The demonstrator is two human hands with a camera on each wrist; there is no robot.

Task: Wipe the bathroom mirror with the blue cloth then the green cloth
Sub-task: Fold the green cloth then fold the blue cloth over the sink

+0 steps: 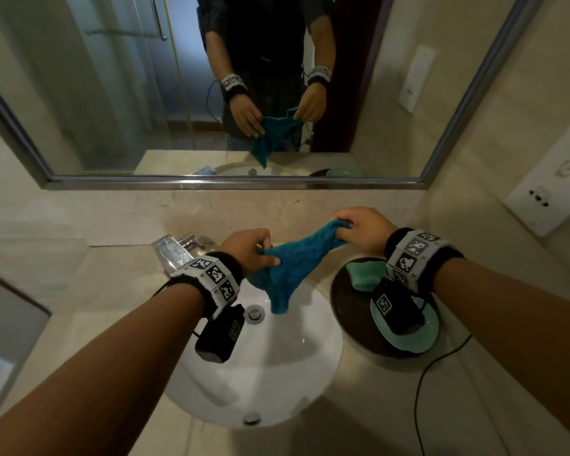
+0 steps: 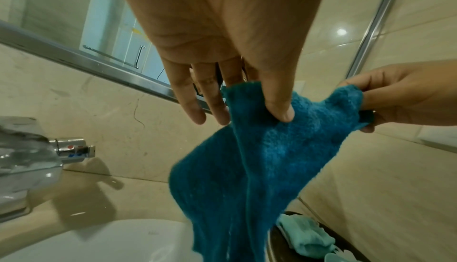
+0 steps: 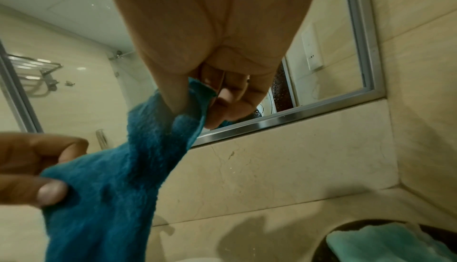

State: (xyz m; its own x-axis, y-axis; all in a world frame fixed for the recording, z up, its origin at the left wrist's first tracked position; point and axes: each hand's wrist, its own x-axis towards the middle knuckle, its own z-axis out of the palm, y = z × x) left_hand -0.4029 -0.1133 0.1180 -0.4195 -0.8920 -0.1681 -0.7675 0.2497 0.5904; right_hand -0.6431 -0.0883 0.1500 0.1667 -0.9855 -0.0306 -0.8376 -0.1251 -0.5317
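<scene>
The blue cloth point(image 1: 290, 264) hangs stretched between both hands above the sink, below the mirror point(image 1: 112, 93). My left hand point(image 1: 254, 251) pinches its left corner between thumb and fingers, and my right hand point(image 1: 359, 232) grips the opposite corner, held a little higher. In the left wrist view the blue cloth point(image 2: 267, 158) droops from my left thumb point(image 2: 279, 107). In the right wrist view my right fingers point(image 3: 222, 98) curl round the blue cloth point(image 3: 118, 178). The green cloth point(image 1: 366, 274) lies on a dark round tray point(image 1: 346, 311) right of the basin; green cloth point(image 3: 385, 244) also shows low in that wrist view.
A white basin point(image 1: 277, 373) sits under the cloth, with a chrome tap point(image 1: 175, 251) at its back left. A black cable point(image 1: 422, 390) trails over the beige counter at the right. White wall sockets point(image 1: 547, 182) are mounted right of the mirror frame.
</scene>
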